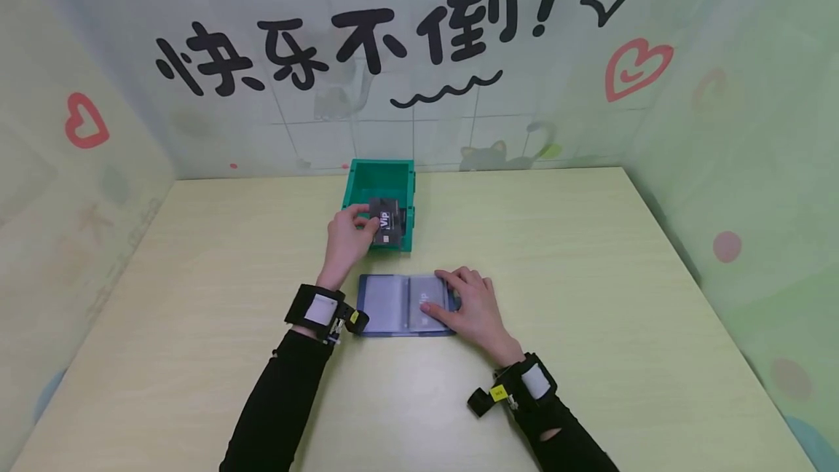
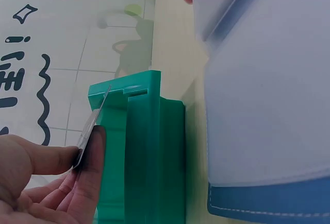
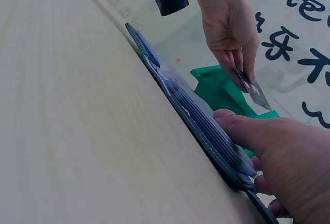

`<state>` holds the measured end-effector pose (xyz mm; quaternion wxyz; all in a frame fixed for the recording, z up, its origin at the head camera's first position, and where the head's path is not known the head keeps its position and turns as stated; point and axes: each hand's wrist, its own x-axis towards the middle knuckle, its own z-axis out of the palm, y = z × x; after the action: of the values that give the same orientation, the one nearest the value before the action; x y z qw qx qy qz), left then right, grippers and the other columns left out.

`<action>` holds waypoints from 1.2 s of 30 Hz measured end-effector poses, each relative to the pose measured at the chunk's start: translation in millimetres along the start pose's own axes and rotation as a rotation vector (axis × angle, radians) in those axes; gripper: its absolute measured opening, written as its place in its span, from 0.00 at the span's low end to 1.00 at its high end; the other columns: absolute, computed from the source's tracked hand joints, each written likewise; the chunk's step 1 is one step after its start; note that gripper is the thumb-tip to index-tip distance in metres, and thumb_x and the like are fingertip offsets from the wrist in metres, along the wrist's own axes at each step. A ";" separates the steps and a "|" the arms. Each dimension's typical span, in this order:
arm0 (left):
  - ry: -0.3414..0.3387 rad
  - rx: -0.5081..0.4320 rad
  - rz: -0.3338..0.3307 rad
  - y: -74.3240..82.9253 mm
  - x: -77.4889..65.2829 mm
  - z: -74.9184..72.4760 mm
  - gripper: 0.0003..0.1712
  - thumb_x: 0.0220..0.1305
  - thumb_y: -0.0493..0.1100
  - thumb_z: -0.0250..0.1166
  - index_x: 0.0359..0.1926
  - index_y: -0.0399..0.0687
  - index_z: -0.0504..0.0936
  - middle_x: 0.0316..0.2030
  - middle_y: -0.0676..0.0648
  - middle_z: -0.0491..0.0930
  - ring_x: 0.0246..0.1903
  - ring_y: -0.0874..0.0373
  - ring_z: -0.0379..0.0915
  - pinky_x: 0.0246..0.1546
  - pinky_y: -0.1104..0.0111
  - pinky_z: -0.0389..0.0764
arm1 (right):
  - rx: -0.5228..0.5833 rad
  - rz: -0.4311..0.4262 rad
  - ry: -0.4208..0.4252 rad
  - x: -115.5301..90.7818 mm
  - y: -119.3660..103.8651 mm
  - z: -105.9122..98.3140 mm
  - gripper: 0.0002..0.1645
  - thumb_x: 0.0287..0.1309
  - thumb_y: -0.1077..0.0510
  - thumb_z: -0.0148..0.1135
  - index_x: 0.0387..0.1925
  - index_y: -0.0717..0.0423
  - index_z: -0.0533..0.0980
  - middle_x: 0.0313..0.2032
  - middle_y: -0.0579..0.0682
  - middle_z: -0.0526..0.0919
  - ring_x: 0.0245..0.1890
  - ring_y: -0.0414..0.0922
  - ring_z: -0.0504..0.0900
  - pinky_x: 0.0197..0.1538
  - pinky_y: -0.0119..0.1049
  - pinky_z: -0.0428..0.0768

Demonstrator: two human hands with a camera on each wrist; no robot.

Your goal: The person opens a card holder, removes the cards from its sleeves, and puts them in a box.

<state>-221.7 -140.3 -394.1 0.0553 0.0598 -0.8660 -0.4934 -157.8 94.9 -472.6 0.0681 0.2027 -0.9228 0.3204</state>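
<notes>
Fingers of left hand (image 1: 349, 237) pinch dark Vip card (image 1: 388, 221), thumb on one face, fingertips on other. Card sticks out past fingertips, to their right. Green plastic box (image 1: 381, 179), top open, sits just under those fingers and card. Right hand (image 1: 477, 309) grips right side of blue card holder (image 1: 383, 303): thumb on clear page, other fingers bent at edge. Card holder lies open on light wooden table (image 1: 609, 290), closer to person than left fingers.
</notes>
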 end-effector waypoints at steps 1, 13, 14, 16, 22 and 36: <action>0.002 -0.001 0.001 0.8 2.3 0.2 0.23 0.71 0.40 0.61 0.63 0.33 0.75 0.47 0.31 0.85 0.41 0.41 0.84 0.30 0.74 0.72 | 0.000 0.001 -0.001 0.0 -0.2 -0.1 0.36 0.52 0.40 0.73 0.59 0.54 0.79 0.40 0.51 0.78 0.43 0.49 0.73 0.49 0.42 0.62; 0.040 0.069 0.014 4.6 28.1 11.4 0.22 0.73 0.39 0.59 0.64 0.33 0.75 0.48 0.31 0.84 0.43 0.39 0.83 0.39 0.57 0.81 | -0.014 0.002 0.002 0.2 -0.8 0.1 0.36 0.52 0.40 0.73 0.59 0.53 0.79 0.39 0.50 0.78 0.43 0.48 0.73 0.48 0.42 0.62; 0.037 0.081 0.012 4.5 29.2 12.9 0.22 0.73 0.38 0.59 0.64 0.34 0.75 0.48 0.31 0.84 0.44 0.39 0.83 0.40 0.56 0.82 | -0.016 -0.001 0.004 0.4 -0.9 0.2 0.36 0.52 0.40 0.73 0.59 0.53 0.79 0.39 0.50 0.78 0.43 0.48 0.73 0.48 0.42 0.62; 0.033 0.106 0.004 4.0 30.7 15.5 0.22 0.73 0.38 0.59 0.64 0.34 0.74 0.48 0.31 0.84 0.44 0.40 0.83 0.41 0.54 0.82 | -0.014 -0.007 0.008 0.7 -0.3 0.7 0.36 0.52 0.40 0.73 0.59 0.53 0.79 0.39 0.50 0.78 0.42 0.48 0.73 0.48 0.42 0.62; 0.005 0.189 -0.001 3.0 32.3 22.3 0.21 0.72 0.37 0.59 0.63 0.32 0.74 0.47 0.31 0.84 0.46 0.40 0.82 0.45 0.53 0.82 | -0.029 -0.032 0.031 0.6 1.8 1.9 0.36 0.51 0.40 0.73 0.58 0.53 0.79 0.38 0.49 0.78 0.41 0.47 0.73 0.46 0.41 0.62; -0.017 0.347 0.044 -1.1 32.4 36.6 0.15 0.72 0.34 0.58 0.56 0.33 0.78 0.50 0.32 0.83 0.49 0.38 0.82 0.46 0.50 0.84 | -0.020 -0.010 0.016 -0.1 -0.5 -0.4 0.36 0.51 0.40 0.74 0.58 0.53 0.79 0.39 0.50 0.78 0.41 0.48 0.73 0.47 0.42 0.62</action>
<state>-259.3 -115.0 -412.5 0.0475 0.0455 -0.9397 -0.3355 -157.5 94.9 -472.0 0.0791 0.2041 -0.9244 0.3125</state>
